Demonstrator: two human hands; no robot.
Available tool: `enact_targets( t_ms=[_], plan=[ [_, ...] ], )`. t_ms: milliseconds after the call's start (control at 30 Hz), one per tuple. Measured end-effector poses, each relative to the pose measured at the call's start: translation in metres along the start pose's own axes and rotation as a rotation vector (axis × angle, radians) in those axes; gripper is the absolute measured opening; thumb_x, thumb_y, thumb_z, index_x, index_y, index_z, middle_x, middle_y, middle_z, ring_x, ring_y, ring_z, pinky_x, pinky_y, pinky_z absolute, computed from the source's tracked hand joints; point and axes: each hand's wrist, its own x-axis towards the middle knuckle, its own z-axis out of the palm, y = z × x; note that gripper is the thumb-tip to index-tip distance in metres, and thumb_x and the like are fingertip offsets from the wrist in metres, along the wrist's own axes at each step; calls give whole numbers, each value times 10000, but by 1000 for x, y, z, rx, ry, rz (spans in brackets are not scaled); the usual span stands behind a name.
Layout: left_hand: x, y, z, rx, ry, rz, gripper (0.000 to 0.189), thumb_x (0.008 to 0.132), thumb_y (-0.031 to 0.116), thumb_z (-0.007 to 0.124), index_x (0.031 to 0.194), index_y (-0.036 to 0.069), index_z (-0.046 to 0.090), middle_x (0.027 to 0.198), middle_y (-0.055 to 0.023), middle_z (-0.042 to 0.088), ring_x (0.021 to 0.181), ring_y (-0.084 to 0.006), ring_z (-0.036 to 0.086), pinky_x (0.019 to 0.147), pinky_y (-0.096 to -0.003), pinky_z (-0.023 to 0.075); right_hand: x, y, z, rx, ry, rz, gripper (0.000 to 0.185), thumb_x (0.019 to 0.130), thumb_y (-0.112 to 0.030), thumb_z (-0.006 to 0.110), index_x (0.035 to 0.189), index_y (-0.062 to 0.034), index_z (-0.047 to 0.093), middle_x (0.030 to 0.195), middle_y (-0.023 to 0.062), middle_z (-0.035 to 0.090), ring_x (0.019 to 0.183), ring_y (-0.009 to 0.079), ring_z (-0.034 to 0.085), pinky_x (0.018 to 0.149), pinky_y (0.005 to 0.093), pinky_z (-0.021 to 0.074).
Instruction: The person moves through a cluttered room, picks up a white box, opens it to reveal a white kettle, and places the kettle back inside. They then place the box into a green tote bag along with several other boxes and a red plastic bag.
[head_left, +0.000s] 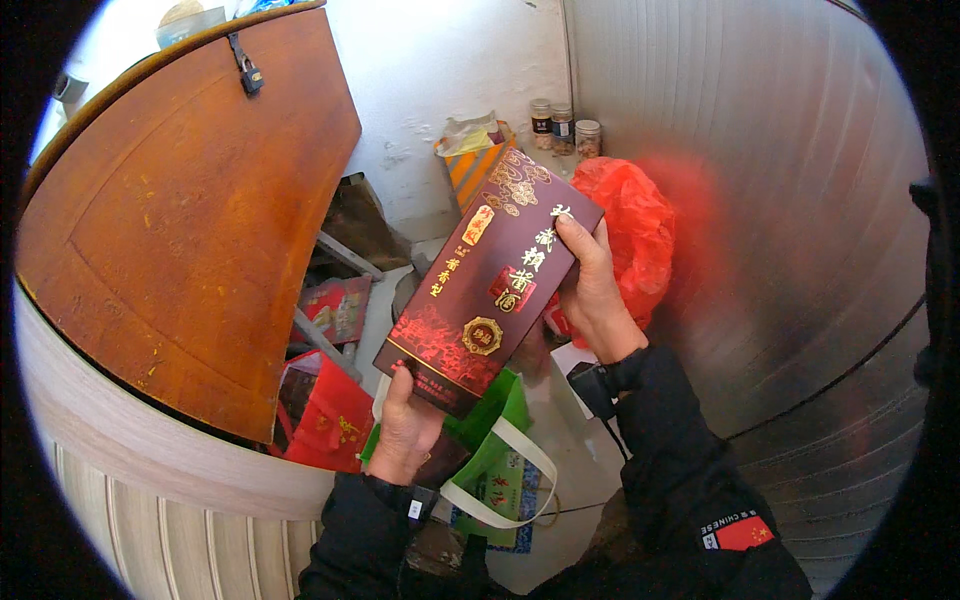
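Observation:
Both of my hands hold a dark maroon liquor gift box (450, 322), tilted with its top toward the upper right. Gold lettering, cloud patterns and a round gold emblem decorate its front. My left hand (409, 427) grips the lower left corner, thumb on the front face. Around the upper right edge is my right hand (600, 292), its thumb also pressed on the front. The fingers behind the box are hidden. Below the box stands an open green bag (491, 457) with a white strap handle. Behind my right hand is a red plastic bag (637, 232).
A brown wooden cabinet (202, 225) with a padlock (251, 77) fills the left. Shiny metal sheeting (787, 225) walls the right. At the back are several lidded jars (589, 140) and an orange striped bag (476, 169). A red gift bag (334, 420) stands lower left.

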Motion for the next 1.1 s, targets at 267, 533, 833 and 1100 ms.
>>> enact_targets(
  t_ms=[267, 533, 833, 1100],
  plan=[
    [1, 14, 7, -165, -40, -237, 873, 1007, 732, 444, 1567, 62, 439, 1575, -150, 507, 1424, -322, 495, 1200, -527, 364, 0, -13, -2, -26, -76, 53, 543, 893, -198, 759, 1339, -54, 486, 1193, 102, 617, 1067, 203, 638, 955, 389, 548],
    [0, 9, 4, -127, 83, -304, 653, 1047, 560, 520, 1470, 63, 554, 1476, -148, 605, 1330, -333, 580, 1154, -518, 419, 0, -13, 0, -57, -142, 66, 542, 866, -186, 769, 1317, -72, 492, 1170, 88, 605, 1053, 195, 633, 943, 375, 547],
    [-1, 7, 8, -182, 72, -327, 608, 1049, 524, 540, 1449, 68, 570, 1449, -135, 622, 1326, -307, 580, 1153, -505, 422, 2, -17, 0, -75, -145, 61, 545, 874, -173, 768, 1330, -59, 492, 1167, 89, 607, 1047, 194, 639, 933, 372, 554],
    [-2, 8, 7, -138, 71, -349, 623, 1041, 537, 562, 1453, 70, 569, 1459, -123, 618, 1331, -300, 577, 1152, -496, 421, 3, -16, 1, -82, -129, 63, 535, 880, -176, 754, 1333, -64, 494, 1170, 91, 609, 1039, 191, 650, 903, 371, 574]
  ],
)
